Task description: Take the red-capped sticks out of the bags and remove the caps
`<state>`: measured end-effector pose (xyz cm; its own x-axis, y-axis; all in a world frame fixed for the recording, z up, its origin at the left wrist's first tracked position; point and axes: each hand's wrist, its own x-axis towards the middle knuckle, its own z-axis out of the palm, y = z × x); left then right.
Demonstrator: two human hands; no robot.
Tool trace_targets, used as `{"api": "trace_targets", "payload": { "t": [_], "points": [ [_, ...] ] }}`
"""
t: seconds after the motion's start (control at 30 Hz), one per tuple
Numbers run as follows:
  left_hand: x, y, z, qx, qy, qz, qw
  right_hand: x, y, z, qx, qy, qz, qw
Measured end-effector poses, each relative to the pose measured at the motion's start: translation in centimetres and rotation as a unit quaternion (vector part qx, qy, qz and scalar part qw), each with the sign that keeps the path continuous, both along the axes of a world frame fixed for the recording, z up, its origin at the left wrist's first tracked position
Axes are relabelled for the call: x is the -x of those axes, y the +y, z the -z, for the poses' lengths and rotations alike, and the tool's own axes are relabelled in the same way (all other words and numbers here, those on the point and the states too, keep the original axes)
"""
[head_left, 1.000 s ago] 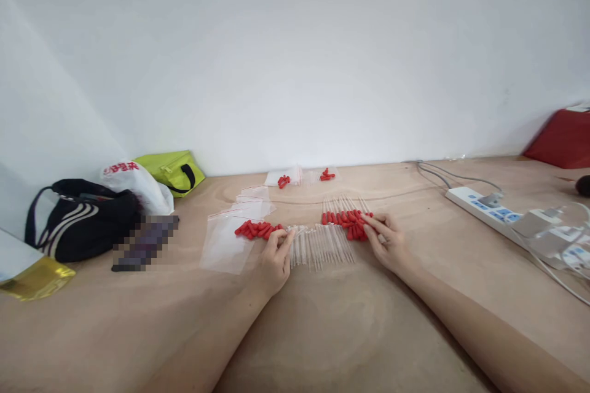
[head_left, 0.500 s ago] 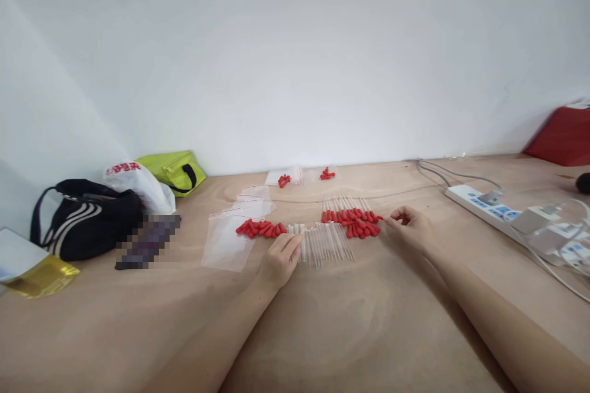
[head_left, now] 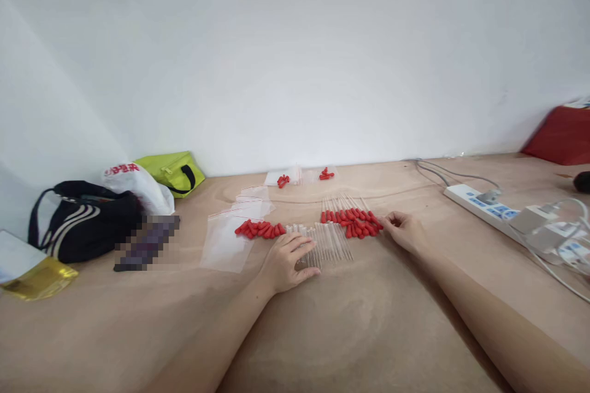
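Observation:
My left hand (head_left: 289,263) rests at the left part of a row of clear glass tubes (head_left: 332,242), its thumb and fingers apart. Just left of it lies a heap of loose red rubber bulbs (head_left: 260,229). Behind the tubes is a row of droppers (head_left: 343,215), red bulbs toward me and thin tubes pointing to the wall. More red bulbs (head_left: 362,231) are bunched in front of that row. At its right end my right hand (head_left: 404,232) pinches what looks like a dropper's red bulb between thumb and fingers; the fingertips partly hide it.
Clear zip bags (head_left: 225,249) lie left of the bulbs. Two small bags (head_left: 295,175) with red bulbs sit near the wall. A white power strip (head_left: 482,206) with plugs and cables is on the right. A black bag (head_left: 92,227) and a lime-green pouch (head_left: 177,169) stand on the left.
My left hand's fingers have spread, with the thumb now out to the right in front of the tubes. My right hand has shifted slightly toward me, close against the red bulbs.

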<state>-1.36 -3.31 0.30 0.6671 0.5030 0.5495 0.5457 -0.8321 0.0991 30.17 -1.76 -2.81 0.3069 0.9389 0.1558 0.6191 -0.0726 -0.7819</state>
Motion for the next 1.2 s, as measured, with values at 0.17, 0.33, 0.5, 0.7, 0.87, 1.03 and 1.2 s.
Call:
{"api": "trace_targets", "payload": {
  "t": [0.17, 0.33, 0.5, 0.7, 0.87, 1.03, 1.2],
  "points": [
    [-0.2, 0.1, -0.3, 0.043, 0.052, -0.032, 0.997, -0.1, 0.7, 0.3, 0.02, 0.015, 0.022, 0.999],
    [-0.2, 0.2, -0.1, 0.058, 0.061, -0.041, 0.996, -0.1, 1.1, -0.3, 0.036, 0.005, 0.054, 0.998],
    [-0.1, 0.2, -0.1, 0.053, 0.06, -0.04, 0.996, 0.0, 2.1, -1.0, 0.086, -0.041, 0.064, 0.993],
    [0.0, 0.3, 0.0, 0.053, 0.052, -0.04, 0.996, 0.6, 2.5, -1.8, 0.157, -0.098, 0.047, 0.982],
    [0.0, 0.3, 0.0, 0.059, 0.049, -0.042, 0.996, 1.0, 2.7, -2.2, 0.159, -0.129, 0.056, 0.977],
    [0.0, 0.2, -0.1, 0.059, 0.045, -0.042, 0.996, 1.2, 3.3, -1.9, 0.167, -0.124, 0.054, 0.977],
    [0.0, 0.2, -0.1, 0.054, 0.039, -0.04, 0.997, 1.2, 3.4, -1.2, 0.141, -0.116, 0.084, 0.98]
  ]
}}
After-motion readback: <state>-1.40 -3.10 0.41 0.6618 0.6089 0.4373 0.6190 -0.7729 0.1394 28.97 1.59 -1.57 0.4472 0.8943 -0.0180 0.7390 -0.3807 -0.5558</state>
